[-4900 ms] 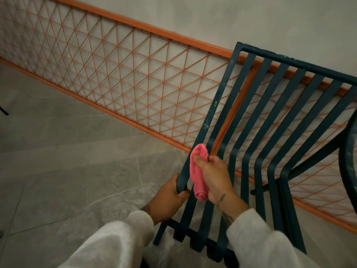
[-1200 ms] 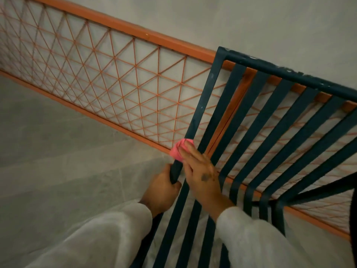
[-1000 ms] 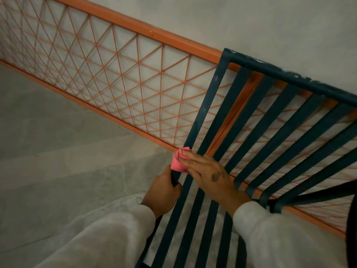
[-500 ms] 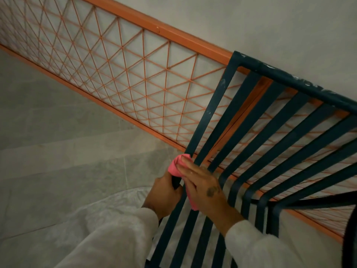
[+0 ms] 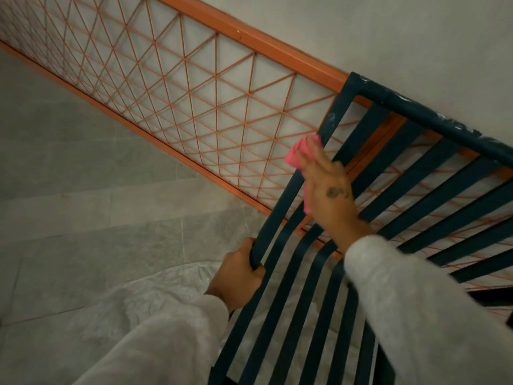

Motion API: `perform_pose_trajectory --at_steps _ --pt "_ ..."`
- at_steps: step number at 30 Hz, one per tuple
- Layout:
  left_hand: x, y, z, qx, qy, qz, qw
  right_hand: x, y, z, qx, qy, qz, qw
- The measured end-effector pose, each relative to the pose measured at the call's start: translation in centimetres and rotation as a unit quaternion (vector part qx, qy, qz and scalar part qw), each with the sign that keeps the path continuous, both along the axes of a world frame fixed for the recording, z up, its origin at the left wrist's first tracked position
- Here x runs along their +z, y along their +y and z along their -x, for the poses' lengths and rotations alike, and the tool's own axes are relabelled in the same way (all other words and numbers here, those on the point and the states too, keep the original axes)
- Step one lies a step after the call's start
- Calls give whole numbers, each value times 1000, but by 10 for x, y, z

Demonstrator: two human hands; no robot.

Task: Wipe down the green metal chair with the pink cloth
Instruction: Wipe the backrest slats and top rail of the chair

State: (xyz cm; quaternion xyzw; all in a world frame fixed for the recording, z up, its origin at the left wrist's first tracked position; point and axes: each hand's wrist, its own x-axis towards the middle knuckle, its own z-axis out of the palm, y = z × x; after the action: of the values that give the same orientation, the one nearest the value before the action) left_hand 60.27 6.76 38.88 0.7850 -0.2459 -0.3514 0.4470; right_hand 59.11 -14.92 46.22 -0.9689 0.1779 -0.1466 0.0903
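Left of the chair point(image 5: 422, 111) the grey tiled floor point(image 5: 77, 218) lies open out to the picture's edge. A crumpled clear sheet point(image 5: 144, 295) covers it just beside the chair's near corner. Behind, an orange lattice point(image 5: 172, 87) runs slantwise along the wall point(image 5: 374, 31) and passes behind the chair's slats.

The left hand point(image 5: 236, 276) grips the chair's outer left bar low down, fingers curled right round it. Its pale sleeve point(image 5: 166, 345) reaches the bottom edge. Higher up that same bar the pink cloth point(image 5: 297, 155) is pressed against the metal. It bunches out past the fingertips on the bar's outer side, and a strip trails under the palm. The right hand point(image 5: 330, 190) lies flat on it with fingers nearly straight (a small dark mark shows on its back). The hand is blurred and its thumb is hidden.

Above the cloth the bar runs bare to the chair's top left corner, with pale smears there and along the top rail. The gaps between the slats stand open, with lattice and sheet showing through.

To the right, slats and rail are cut off by the frame. The chair's lower part runs out at the bottom, partly hidden under the right sleeve point(image 5: 433, 315). A dark shape point(image 5: 497, 298) at the chair's far right cannot be made out.
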Motion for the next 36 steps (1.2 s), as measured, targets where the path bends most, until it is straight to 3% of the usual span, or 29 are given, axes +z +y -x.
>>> perform_pose_trajectory --at_steps 3,8,15,20,23,25,27,31,36 --pt "0 -1 0 3 -8 -3 1000 -40 44 31 27 48 -59 997" --pt "-3 -4 -1 13 -26 -10 1000 -55 83 66 14 -7 -243 970" --pt "-11 -4 0 -5 -49 -35 998 -44 84 69 56 76 -329 940" --pt "1 -10 -10 -47 -13 -47 998 -11 58 61 83 117 -266 953" --pt "9 -24 -22 -48 35 -35 998 37 23 35 43 12 -215 976" --pt "8 -32 -24 -37 38 -35 998 71 -9 9 33 -84 -114 989" --pt "4 -34 -21 -26 27 -32 999 95 -40 -14 27 -126 -35 991" --pt "-1 -33 -20 -32 12 -37 999 90 -63 -27 -8 -14 8 1000" --pt "1 -34 -19 -28 1 -41 999 20 -13 5 50 87 -60 993"
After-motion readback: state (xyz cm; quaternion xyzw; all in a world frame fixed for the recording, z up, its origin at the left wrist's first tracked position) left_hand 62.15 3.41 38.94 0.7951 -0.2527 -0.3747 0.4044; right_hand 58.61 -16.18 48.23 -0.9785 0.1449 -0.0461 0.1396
